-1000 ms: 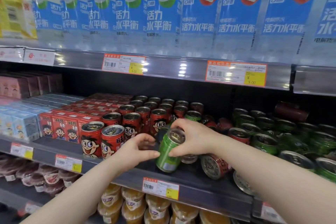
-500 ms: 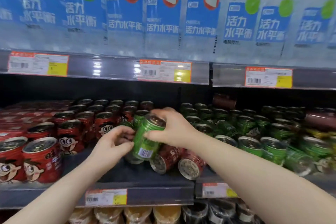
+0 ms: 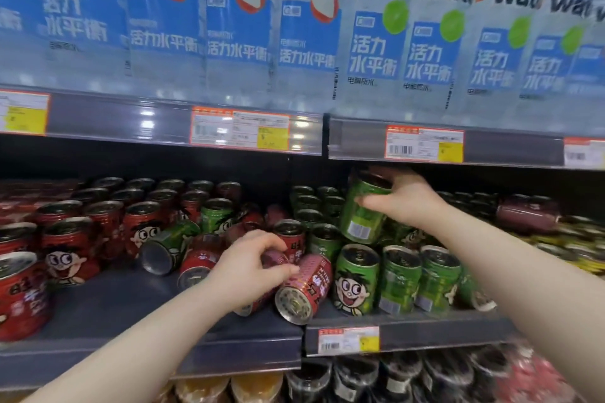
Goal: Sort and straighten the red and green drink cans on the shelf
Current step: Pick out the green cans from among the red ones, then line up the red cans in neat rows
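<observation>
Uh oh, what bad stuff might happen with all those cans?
The tipped red can lies at the shelf's front edge beside the left hand; a nudge might roll it off. The right hand holds a green can above the standing green cans; a slip could topple them.

Two bare forearms come in from the bottom edge, uncovered all the way to where the picture cuts them off. The left hand (image 3: 244, 267) and the right hand (image 3: 404, 198) are bare too, with short, plain fingernails.
</observation>
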`<state>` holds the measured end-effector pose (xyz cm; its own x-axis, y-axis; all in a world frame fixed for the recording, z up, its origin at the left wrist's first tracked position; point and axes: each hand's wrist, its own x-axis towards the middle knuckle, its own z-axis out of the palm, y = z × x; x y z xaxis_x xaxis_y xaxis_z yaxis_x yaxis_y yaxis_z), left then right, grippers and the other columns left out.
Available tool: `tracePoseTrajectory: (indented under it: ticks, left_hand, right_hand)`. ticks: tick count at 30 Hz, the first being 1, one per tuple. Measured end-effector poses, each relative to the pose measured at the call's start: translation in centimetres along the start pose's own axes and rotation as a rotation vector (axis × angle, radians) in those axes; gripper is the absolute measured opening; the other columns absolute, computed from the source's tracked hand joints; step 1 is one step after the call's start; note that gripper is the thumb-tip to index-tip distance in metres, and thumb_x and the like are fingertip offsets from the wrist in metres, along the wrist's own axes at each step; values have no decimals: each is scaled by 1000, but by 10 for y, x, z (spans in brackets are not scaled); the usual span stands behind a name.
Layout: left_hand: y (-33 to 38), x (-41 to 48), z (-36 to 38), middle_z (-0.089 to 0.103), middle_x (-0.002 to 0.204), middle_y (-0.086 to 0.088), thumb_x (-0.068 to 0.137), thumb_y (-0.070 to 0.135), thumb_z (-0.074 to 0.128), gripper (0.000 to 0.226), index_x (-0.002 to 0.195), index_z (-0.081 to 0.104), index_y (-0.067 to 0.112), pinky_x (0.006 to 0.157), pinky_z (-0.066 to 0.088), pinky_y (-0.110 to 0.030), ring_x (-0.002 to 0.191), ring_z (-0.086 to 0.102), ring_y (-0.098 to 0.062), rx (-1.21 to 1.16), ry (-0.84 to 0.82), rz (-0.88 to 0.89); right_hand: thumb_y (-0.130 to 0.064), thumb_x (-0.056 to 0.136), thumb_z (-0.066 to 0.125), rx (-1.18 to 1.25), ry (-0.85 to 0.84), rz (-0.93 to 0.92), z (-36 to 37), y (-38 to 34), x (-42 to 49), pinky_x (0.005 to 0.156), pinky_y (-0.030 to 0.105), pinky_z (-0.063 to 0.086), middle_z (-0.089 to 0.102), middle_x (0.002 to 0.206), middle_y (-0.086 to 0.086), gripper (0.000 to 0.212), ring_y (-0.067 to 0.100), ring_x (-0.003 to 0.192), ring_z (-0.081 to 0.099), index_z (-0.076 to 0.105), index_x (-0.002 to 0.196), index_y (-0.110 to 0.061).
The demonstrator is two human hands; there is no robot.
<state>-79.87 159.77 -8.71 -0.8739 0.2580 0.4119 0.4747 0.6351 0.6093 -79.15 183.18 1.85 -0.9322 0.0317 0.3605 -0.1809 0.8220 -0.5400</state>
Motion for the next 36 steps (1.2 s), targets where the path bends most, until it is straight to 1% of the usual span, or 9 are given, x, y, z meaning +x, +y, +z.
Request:
tracePoseTrajectory:
  ticks: [6,11,16,20,23,26,29,34,36]
  left_hand:
    - [32,13,29,51,132,1,72,73,51,74,129,48,25,102,35,-35,122,45,-21,482,-228,-65]
    - [34,17,45,52,128,-2,69,77,48,80,128,49,23,102,32,-38,121,43,-24,628,-276,-121]
    - [32,18,49,49,130,-2,68,77,49,83,131,46,22,105,29,-39,123,40,-24,699,-274,-133]
    - [32,17,52,48,131,-2,60,83,49,95,131,44,21,106,27,-41,124,39,-24,732,-271,-146]
    - [36,16,56,49,130,-2,59,82,51,97,132,43,18,105,26,-41,122,39,-24,785,-256,-146]
    - [36,15,56,51,126,-1,67,71,54,82,130,45,19,103,26,-40,120,41,-24,754,-230,-141]
    - [29,9,54,51,126,1,70,65,55,76,132,44,22,102,26,-38,121,40,-22,667,-183,-128]
    - [23,2,45,59,101,2,45,71,41,87,113,60,20,90,41,-33,103,56,-20,257,-32,-158]
    - [21,0,39,64,98,3,48,64,52,78,111,62,18,85,48,-33,97,61,-18,59,61,-202]
  right_hand:
    - [-29,76,68,-102,-78,-34,-19,24,-6,76,21,44,63,111,-1,45,14,95,57,60,120,-29]
    - [-28,80,65,-261,-171,-8,-31,46,-12,90,17,30,38,144,9,62,22,130,41,45,138,-27]
    - [-27,81,64,-215,-244,-7,-33,56,-13,93,20,32,30,148,9,67,24,132,39,36,142,-28]
    - [-28,80,63,-194,-263,-18,-30,58,-12,102,26,33,22,153,8,74,27,136,34,29,145,-31]
    - [-36,78,64,-319,-179,-141,-27,52,-15,114,44,25,25,152,8,79,27,139,27,24,146,-34]
    - [-39,82,62,-326,-69,-400,-15,32,-22,116,44,19,36,149,2,62,19,139,28,40,140,-30]
    - [-35,84,61,-385,-152,-610,9,16,-26,115,42,22,42,144,0,51,16,136,34,50,133,-25]
    - [-41,76,71,-699,-402,-686,62,9,-24,117,42,5,24,154,4,95,22,143,21,16,150,-20]
    - [-39,73,75,-734,-429,-687,80,9,-22,117,42,4,13,158,7,109,24,144,15,0,151,-20]
